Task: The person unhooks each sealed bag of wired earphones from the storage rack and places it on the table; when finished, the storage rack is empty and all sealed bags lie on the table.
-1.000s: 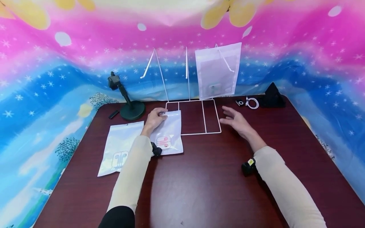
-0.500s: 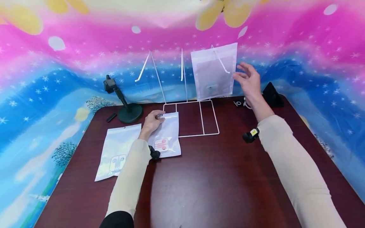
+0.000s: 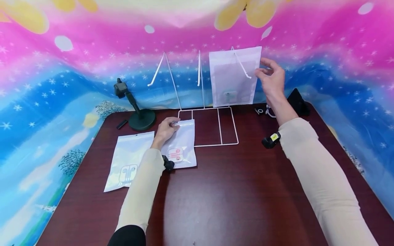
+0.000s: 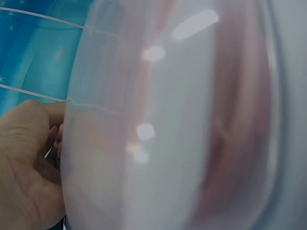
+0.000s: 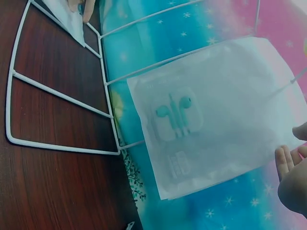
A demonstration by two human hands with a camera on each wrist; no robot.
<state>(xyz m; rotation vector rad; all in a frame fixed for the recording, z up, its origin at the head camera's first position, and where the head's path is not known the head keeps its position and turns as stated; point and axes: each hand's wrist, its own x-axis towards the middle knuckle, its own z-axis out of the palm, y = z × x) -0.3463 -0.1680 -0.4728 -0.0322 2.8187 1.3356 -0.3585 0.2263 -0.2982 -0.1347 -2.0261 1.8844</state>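
Hands (image 3: 166, 130) (image 3: 273, 80) touch pouches (image 3: 186, 138) (image 3: 223, 80); right wrist reveals green earphones (image 5: 179, 115).

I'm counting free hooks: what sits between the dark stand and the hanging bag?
In the head view: two bare white hooks, between stand and bag.

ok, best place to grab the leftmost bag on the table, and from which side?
Probably the left edge of the leftmost bag, up near the top, coming from its left: it lies flat, the left sleeve hides its lower right, and that spot leaves the hang hole free.
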